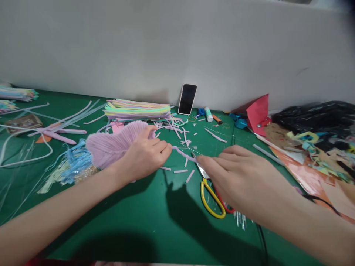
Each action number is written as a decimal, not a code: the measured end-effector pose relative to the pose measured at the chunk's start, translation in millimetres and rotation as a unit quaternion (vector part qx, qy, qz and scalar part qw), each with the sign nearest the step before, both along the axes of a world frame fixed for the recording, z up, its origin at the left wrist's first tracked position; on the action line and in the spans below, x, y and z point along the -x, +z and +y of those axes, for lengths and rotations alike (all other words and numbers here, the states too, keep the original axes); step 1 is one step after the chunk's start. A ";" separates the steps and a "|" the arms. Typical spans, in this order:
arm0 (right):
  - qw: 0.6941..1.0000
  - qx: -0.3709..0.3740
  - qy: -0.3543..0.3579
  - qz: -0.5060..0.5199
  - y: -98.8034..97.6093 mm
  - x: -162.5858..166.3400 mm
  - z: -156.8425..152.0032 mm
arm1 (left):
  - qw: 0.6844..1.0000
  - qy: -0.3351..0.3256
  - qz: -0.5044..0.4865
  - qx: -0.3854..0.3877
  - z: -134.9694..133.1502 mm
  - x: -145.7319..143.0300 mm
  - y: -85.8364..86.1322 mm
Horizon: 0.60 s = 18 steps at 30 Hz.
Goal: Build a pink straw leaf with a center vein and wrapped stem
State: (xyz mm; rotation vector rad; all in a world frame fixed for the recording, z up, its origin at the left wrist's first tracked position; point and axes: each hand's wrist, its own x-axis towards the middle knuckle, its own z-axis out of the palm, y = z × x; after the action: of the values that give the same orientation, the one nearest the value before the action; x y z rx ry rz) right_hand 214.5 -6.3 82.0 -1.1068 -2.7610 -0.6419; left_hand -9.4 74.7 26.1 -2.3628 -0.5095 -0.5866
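A lilac pipe cleaner (pixel 185 155) stretches between my two hands above the green table. My left hand (pixel 148 149) is closed, pinching its left end and also keeping hold of a fan-shaped lilac piece (pixel 115 144) built from rows of pipe cleaner. At the other end, my right hand (pixel 230 170) grips the pipe cleaner with its fingers closed. Below and partly behind the right hand lie scissors (pixel 205 197) with one yellow and one red handle. Short lilac cut-offs (pixel 181 171) are scattered under and beyond the hands.
Against the wall leans a phone (pixel 188 99), beside a bundle of pastel pipe cleaners (pixel 138 110). Blue raffia-like strands (pixel 79 159) lie at left. A small glue-like tube (pixel 208 114) stands behind. Paper scraps (pixel 318 147) and a black plastic bag (pixel 313 116) crowd the right.
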 end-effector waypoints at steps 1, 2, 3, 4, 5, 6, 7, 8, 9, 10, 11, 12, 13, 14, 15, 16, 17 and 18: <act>1.000 -0.004 0.002 -0.003 3.9 -2.0 4.1 | 1.000 -0.003 0.005 0.001 -0.6 0.2 -0.5; 1.000 -0.009 0.003 -0.005 7.4 -3.9 8.7 | 1.000 -0.006 0.009 0.003 -1.0 0.6 -0.8; 1.000 -0.014 0.003 -0.005 10.3 -5.6 13.7 | 1.000 -0.010 0.012 0.005 -1.3 0.8 -1.2; 1.000 -0.020 0.002 -0.003 12.7 -7.0 18.7 | 1.000 -0.014 0.015 0.008 -1.6 1.0 -1.5; 1.000 -0.025 -0.002 0.000 14.4 -8.1 23.9 | 1.000 -0.018 0.017 0.013 -1.8 1.0 -1.8; 1.000 -0.027 -0.009 0.003 15.7 -9.0 29.0 | 0.999 -0.021 0.017 0.017 -2.2 0.8 -2.1; 1.000 -0.025 -0.018 0.007 16.6 -9.7 34.2 | 0.999 -0.025 0.016 0.023 -2.9 0.3 -2.2; 0.999 -0.021 -0.027 0.009 17.4 -10.5 39.3 | 0.999 -0.030 0.014 0.029 -4.0 -0.3 -2.1; 0.999 -0.014 -0.037 0.010 18.0 -11.2 44.5 | 0.999 -0.036 0.010 0.037 -5.7 -1.1 -1.5; 0.999 -0.007 -0.047 0.011 18.7 -12.1 49.6 | 0.998 -0.043 0.005 0.047 -8.1 -1.9 -0.3; 0.998 0.005 -0.055 0.014 19.4 -13.1 54.7 | 0.997 -0.053 0.000 0.063 -11.3 -2.6 1.7; 0.998 0.020 -0.060 0.022 20.0 -14.3 59.5 | 0.994 -0.064 -0.004 0.083 -15.1 -3.1 4.4; 0.996 0.043 -0.064 0.036 20.5 -15.7 63.9 | 0.991 -0.077 -0.012 0.107 -19.5 -3.4 8.0; 0.993 0.076 -0.068 0.059 20.5 -17.1 67.5 | 0.986 -0.091 -0.017 0.138 -24.1 -3.3 12.4; 0.986 0.119 -0.070 0.090 19.9 -18.7 70.0 | 0.980 -0.102 -0.028 0.166 -28.7 -3.0 17.4; 0.975 0.168 -0.070 0.127 18.4 -20.4 71.3 | 0.974 -0.117 -0.050 0.187 -32.8 -2.4 22.7; 0.960 0.215 -0.071 0.164 15.8 -22.2 71.1 | 0.967 -0.131 -0.074 0.204 -36.1 -1.5 28.0; 0.943 0.260 -0.073 0.194 11.9 -23.9 69.6 | 0.962 -0.141 -0.102 0.212 -38.2 -0.5 32.8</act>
State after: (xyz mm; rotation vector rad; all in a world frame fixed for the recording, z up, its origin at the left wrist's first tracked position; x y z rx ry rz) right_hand 238.4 63.3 93.9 -1.3579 -2.5629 0.3058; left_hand -8.9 36.4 58.9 -2.8258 -0.4207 -0.9377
